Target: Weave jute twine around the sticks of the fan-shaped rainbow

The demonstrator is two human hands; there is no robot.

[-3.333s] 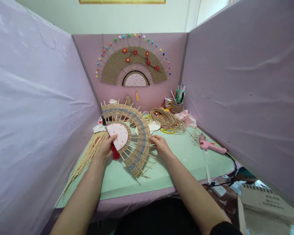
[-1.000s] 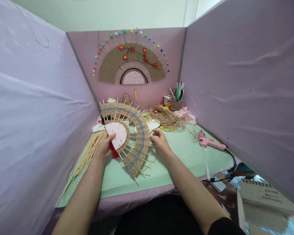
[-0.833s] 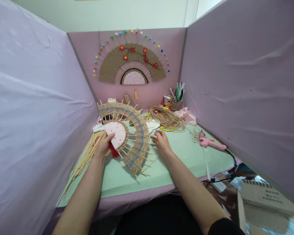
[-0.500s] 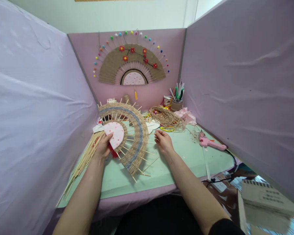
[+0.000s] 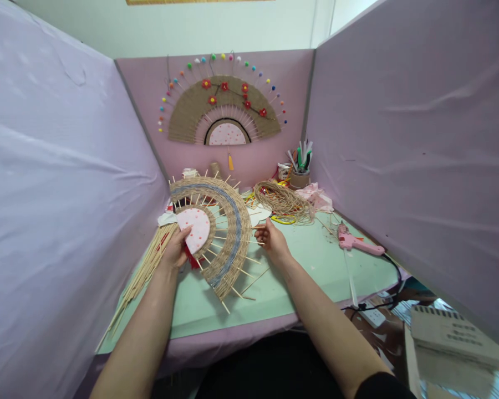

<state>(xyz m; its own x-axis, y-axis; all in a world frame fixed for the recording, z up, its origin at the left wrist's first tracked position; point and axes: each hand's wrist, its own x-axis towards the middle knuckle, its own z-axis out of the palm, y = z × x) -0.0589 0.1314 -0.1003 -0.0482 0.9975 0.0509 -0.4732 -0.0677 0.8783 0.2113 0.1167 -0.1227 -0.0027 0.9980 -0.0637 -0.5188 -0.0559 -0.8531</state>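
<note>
A half-woven fan [image 5: 228, 233] of wooden sticks and jute twine with a blue band lies tilted on the green table [image 5: 291, 282]. My left hand [image 5: 175, 250] grips its hub at the pink dotted half-disc [image 5: 195, 228], a red tassel under the fingers. My right hand [image 5: 271, 239] sits at the fan's right rim, fingers pinched on the tip of one stick [image 5: 258, 227]. A loose coil of jute twine [image 5: 283, 203] lies just behind the right hand.
A bundle of bare sticks [image 5: 143, 274] lies at the left. A pink glue gun [image 5: 355, 241] with its cable rests at the right. A cup of tools [image 5: 300, 174] stands at the back. A finished fan [image 5: 224, 108] hangs on the pink rear panel. Purple partitions close both sides.
The fan has turned a little clockwise under my left hand. My right hand let go of the rim, drew back, then closed on a stick tip.
</note>
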